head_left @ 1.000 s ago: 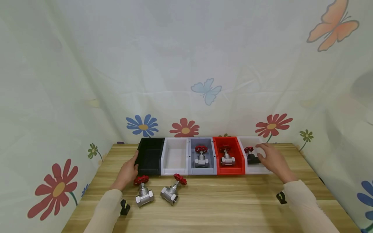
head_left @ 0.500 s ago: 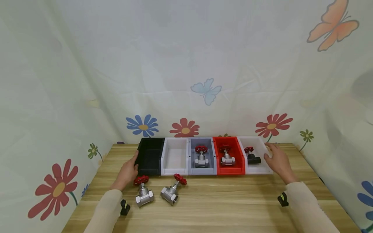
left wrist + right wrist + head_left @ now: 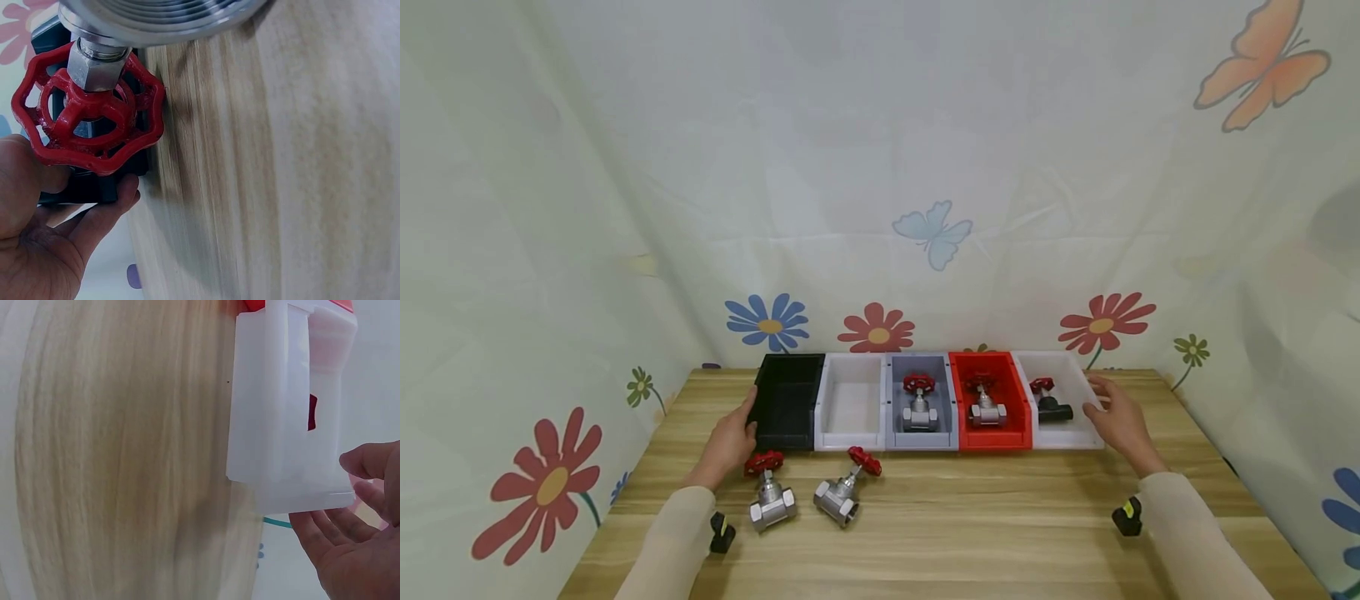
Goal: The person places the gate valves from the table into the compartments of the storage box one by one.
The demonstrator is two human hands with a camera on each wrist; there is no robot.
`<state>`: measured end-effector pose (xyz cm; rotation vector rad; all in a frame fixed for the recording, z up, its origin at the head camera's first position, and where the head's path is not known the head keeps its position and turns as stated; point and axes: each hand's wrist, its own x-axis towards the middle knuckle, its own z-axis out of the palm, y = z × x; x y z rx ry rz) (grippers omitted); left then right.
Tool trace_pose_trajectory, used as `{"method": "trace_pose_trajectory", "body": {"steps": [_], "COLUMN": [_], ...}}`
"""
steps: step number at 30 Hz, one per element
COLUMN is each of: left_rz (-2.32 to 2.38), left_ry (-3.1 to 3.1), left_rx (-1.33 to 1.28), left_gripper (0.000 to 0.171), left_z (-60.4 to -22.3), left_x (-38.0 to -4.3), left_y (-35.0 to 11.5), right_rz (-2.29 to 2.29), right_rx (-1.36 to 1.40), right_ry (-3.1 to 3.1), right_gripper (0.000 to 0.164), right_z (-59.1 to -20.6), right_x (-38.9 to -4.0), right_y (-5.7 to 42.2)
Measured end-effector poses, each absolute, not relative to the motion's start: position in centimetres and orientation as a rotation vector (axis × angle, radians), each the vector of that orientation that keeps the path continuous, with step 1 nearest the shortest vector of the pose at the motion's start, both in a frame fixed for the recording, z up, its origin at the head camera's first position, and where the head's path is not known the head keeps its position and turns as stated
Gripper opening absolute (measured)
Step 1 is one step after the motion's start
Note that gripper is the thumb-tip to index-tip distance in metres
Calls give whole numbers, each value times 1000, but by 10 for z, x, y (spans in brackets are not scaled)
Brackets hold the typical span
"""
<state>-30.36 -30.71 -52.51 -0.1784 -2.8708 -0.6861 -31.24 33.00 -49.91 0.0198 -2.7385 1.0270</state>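
- Left hand (image 3: pixel 730 437), farthest left of the grey bin (image 3: pixel 922 442): its grip holds the outer wall of the black bin (image 3: pixel 786 442), thumb up by the rim, fingers low outside; how hard it squeezes I cannot tell.
- First loose valve (image 3: pixel 772 506), on the bench (image 3: pixel 962 533) in front and well left of the grey bin: metal body, red handwheel; likely heavy, hard and smooth, best taken around the neck below the wheel.
- Black bin, two places left of the grey bin: looks like moulded plastic, so probably light, stiff and slightly slick; the rim should give the surest hold.
- Second loose valve (image 3: pixel 838 497), tilted, in front and just left of the grey bin: should handle like the first.
- Left white bin (image 3: pixel 850 442), directly left of the grey bin.
- Grey bin itself, the middle one, bearing a metal valve (image 3: pixel 919 417) whose weight probably steadies it.
- Red bin (image 3: pixel 995 442), directly right of the grey bin, with another metal valve (image 3: pixel 987 414).
- Right white bin (image 3: pixel 1067 438), two places right of the grey bin, with a black-bodied valve (image 3: pixel 1055 412), perhaps lighter; thin smooth walls, best pinched across the rim.
- Right hand (image 3: pixel 1120 418), farthest right of the grey bin: its grip straddles that white bin's outer wall, thumb over the rim, fingers outside.
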Motion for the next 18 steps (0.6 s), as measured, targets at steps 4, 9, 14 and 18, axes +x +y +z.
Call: {"method": "trace_pose_trajectory", "body": {"steps": [4, 9, 14, 18], "left_rz": [-693, -691, -684, -688], "left_ry": [-2872, -2869, -2870, -2878], "left_rx": [-172, -172, -174, -161], "left_gripper": [68, 68, 67, 67], "left_z": [-525, -526, -526, -526], "left_x": [-304, -306, -306, -305], "left_y": [-307, -307, -307, -306], "right_rz": [1024, 1017, 1018, 1010], "right_rx": [16, 22, 35, 49], "right_ry": [-2741, -2724, -2690, -2683], "right_gripper": [53, 52, 49, 46], "right_z": [-501, -504, -507, -509], "right_x": [-312, -313, -312, -314], "right_y": [329, 330, 331, 332]}}
